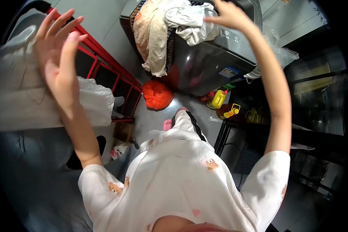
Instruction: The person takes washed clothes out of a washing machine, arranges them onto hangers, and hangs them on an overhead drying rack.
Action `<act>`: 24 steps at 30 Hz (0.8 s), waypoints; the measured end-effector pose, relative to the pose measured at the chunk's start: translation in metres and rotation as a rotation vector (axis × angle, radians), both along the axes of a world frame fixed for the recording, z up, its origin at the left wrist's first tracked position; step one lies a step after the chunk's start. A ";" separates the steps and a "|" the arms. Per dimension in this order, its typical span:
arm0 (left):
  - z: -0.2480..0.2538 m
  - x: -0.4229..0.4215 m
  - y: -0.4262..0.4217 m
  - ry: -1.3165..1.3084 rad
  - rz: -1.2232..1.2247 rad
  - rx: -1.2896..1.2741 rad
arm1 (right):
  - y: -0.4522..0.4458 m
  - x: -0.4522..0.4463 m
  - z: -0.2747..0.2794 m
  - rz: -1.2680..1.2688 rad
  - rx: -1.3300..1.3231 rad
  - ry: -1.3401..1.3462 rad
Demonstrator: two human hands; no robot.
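My left hand (58,58) is raised at the upper left with its fingers spread and nothing in it. Behind and below it, a white cloth (94,102) hangs beside a red metal frame (89,40). At the top, my right hand (232,17) reaches over a dark grey washing machine (205,65). Its visible fingers are stretched out, partly cut by the frame's edge. Just left of them lies a bundled white garment (185,17); whether they touch it I cannot tell. A cream garment (154,42) and a dark patterned cloth (170,46) drape over the machine's edge.
A knotted red plastic bag (157,95) stands on the floor before the machine. Right of it are a yellow bottle (217,99) and an oil jug (232,111). A black shelf (259,129) runs along the right side. One pink slipper (167,124) shows below me.
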State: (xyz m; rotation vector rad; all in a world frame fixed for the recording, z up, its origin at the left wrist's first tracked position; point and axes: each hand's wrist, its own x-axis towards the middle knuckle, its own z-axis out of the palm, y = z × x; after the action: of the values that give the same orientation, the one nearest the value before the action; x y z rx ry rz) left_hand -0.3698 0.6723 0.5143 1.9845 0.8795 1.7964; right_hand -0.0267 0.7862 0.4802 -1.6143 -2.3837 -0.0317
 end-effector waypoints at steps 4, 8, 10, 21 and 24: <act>0.001 0.015 0.022 -0.029 0.080 -0.052 | 0.035 0.021 -0.090 -0.065 0.306 0.181; -0.018 0.038 0.060 0.096 0.093 -0.220 | 0.007 0.016 -0.089 0.162 0.387 0.292; -0.031 0.059 0.080 0.221 0.115 -0.365 | -0.011 0.014 -0.087 0.174 0.360 0.294; -0.098 0.172 0.131 0.487 -0.098 -0.340 | 0.005 0.026 -0.085 0.358 0.313 0.342; -0.105 0.175 0.123 0.426 -0.108 -0.478 | 0.004 0.031 -0.087 0.453 0.257 0.373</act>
State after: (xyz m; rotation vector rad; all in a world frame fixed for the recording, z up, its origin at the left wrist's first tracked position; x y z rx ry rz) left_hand -0.1944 0.7950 0.4096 2.0566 1.1673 0.9891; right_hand 0.0040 0.7907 0.3928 -0.8565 -2.2754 0.0444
